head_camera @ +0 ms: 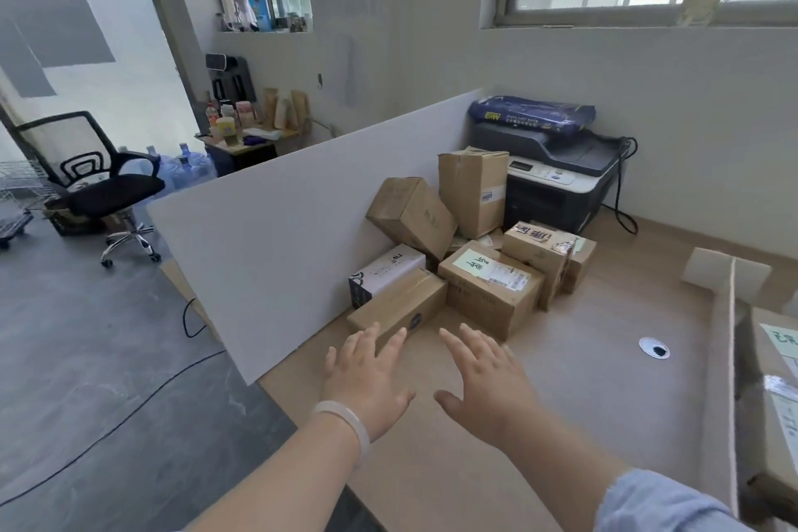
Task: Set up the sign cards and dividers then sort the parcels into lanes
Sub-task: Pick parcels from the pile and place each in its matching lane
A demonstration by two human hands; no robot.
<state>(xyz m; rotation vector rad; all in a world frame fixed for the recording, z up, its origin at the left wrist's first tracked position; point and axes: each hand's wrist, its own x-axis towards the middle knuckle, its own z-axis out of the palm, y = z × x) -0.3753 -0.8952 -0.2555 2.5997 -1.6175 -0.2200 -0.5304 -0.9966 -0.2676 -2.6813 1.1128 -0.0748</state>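
Both hands hover palm-down over the desk point(583, 359), side by side and just apart. The left hand point(367, 380) has straight, spread fingers and holds nothing; a pale bangle point(345, 423) sits on its wrist. The right hand point(488, 384) is equally flat and spread, also holding nothing, with a blue sleeve point(660, 505) further back on its arm. Just ahead of the left fingertips lies a flat box point(401, 307); the fingers overlap its near end, but whether they touch it I cannot tell. Ahead of the right fingertips sits a box with a green note point(492, 294) and a shipping label on top. Beyond these two, the other parcels are heaped together: a white box point(384, 272) behind the flat one, a tilted box point(410, 216) leaning above it, a tall box point(473, 190) standing upright, and a taped box point(539, 255) to the right of the noted one. Left of the left hand, a white board point(280, 251) stands upright along the desk edge, and the heap lies against its far part. Well to the right of the right hand, a cardboard divider point(729, 359) stands on edge, with more parcels point(773, 380) on its far side. Behind the heap are a printer point(557, 181) and a blue bag point(531, 114) on top of it.
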